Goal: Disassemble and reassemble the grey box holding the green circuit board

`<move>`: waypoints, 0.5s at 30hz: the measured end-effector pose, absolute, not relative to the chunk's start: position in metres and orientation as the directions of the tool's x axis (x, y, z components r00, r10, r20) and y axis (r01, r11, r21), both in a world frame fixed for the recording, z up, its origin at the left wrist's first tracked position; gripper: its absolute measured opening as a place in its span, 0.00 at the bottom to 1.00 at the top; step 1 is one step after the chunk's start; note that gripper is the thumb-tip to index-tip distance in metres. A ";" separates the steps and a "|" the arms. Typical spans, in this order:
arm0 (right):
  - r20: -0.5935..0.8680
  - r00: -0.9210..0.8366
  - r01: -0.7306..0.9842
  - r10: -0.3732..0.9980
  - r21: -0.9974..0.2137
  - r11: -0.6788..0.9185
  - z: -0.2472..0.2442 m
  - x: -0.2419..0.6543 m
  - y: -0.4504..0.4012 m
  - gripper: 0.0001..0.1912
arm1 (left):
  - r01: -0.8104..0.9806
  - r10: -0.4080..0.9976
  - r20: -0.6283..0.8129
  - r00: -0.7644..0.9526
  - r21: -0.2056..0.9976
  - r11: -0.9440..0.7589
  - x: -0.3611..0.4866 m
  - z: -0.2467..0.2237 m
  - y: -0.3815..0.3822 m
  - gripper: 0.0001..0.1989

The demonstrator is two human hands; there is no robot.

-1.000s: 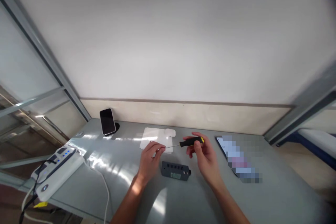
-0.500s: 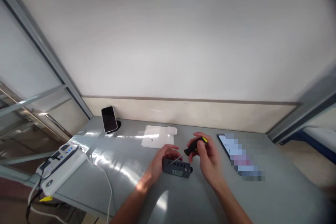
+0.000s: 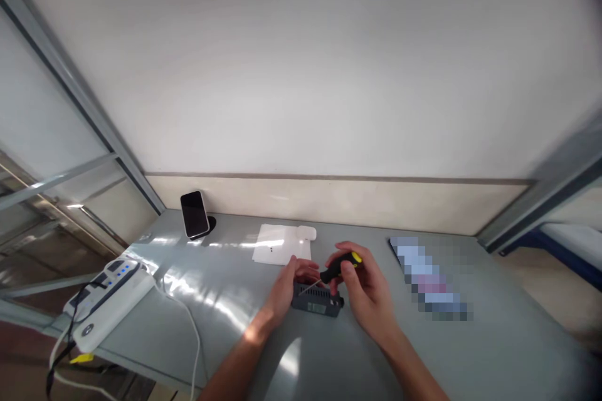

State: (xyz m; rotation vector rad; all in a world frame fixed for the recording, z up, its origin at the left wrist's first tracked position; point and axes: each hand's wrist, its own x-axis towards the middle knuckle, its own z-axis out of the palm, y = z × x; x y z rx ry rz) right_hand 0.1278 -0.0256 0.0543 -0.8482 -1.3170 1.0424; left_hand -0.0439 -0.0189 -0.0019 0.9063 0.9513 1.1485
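A dark grey box [image 3: 316, 302] with vent slots and a pale label rests on the grey table near the middle. My left hand [image 3: 290, 285] is closed round its left end and back. In my right hand [image 3: 360, 272] is a black and yellow screwdriver [image 3: 335, 269], held by the handle between fingers and thumb. The thin shaft slants down to the left, and its tip is at the left part of the box's slotted top. Whether the tip sits in a screw is too small to tell.
Behind the hands lie white papers [image 3: 273, 244] with a small white object [image 3: 306, 234] on them. A phone-like device [image 3: 194, 214] stands at the back left. White power strips [image 3: 106, 301] with cables are at the left edge. A pixelated tablet-like object [image 3: 426, 279] lies right.
My right hand and the screwdriver have moved slightly left, bringing the tip further left on the box. My left hand still holds the box.
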 end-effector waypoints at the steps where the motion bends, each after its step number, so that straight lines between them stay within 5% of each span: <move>1: 0.339 -0.049 -0.113 0.939 -0.936 0.332 0.053 0.128 -0.027 0.19 | -0.305 0.982 -0.136 0.133 0.937 0.171 -0.044 -0.003 -0.019 0.35; 15: 0.449 -0.254 0.083 0.856 -0.872 0.482 0.075 0.123 -0.033 0.13 | -0.058 0.986 -0.152 -0.065 0.987 0.148 -0.044 0.002 -0.022 0.29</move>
